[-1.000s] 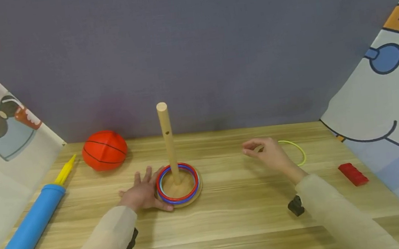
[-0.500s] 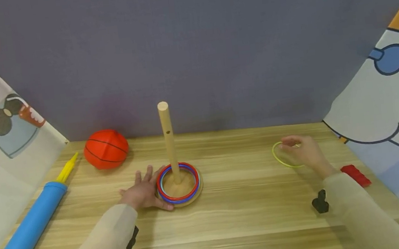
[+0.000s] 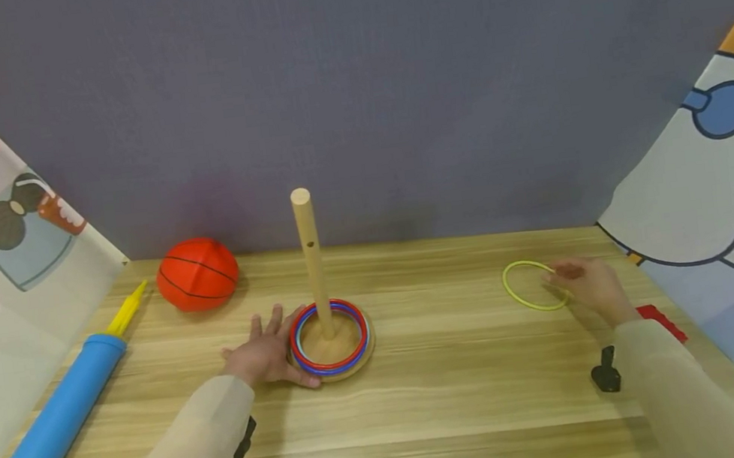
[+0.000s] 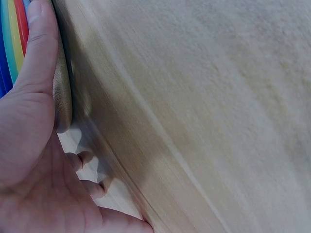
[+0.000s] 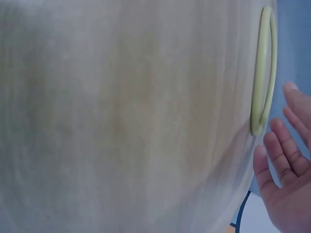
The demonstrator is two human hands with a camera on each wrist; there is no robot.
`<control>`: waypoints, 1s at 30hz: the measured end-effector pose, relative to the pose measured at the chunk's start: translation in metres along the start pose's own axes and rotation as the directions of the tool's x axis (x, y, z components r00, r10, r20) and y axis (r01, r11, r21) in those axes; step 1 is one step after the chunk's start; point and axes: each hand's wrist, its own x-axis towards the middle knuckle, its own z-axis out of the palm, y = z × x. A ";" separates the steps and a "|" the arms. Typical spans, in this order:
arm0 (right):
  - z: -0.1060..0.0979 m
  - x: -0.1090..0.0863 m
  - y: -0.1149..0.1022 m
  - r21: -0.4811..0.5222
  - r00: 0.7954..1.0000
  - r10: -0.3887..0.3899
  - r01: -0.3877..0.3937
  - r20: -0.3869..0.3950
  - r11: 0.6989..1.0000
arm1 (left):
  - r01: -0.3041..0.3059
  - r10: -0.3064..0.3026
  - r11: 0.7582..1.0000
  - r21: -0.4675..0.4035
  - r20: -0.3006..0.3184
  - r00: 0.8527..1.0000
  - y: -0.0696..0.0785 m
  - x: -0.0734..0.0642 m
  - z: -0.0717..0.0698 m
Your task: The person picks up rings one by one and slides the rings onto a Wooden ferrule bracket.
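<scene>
A wooden ring-toss stand with an upright post (image 3: 313, 265) and a round base (image 3: 330, 349) is left of centre in the head view. Stacked rings (image 3: 332, 367) in red and blue lie around the post's foot; the left wrist view also shows teal and yellow ones. My left hand (image 3: 259, 358) rests against the base with spread fingers, its thumb (image 4: 41, 53) along the base edge and the rings. A yellow ring (image 3: 505, 283) lies apart on the right side of the table. Beside its right edge is my right hand (image 3: 594, 290), fingers apart and holding nothing in the right wrist view.
A red ball (image 3: 198, 275) with black lines stands at the back left. A blue hand pump (image 3: 71, 406) with a yellow nozzle lies along the left edge. Partly behind the right sleeve is a red block (image 3: 664, 321). A grey panel (image 3: 394, 105) closes off the back.
My right hand has moved rightward, from left of the yellow ring across it to its right edge. The ring and my left hand stay in place; the head view has shifted slightly.
</scene>
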 end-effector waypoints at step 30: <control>0.011 0.000 -0.006 -0.075 0.994 0.101 -0.099 0.028 0.992 | -0.006 0.006 1.000 0.000 -0.003 1.000 0.000 -0.001 0.000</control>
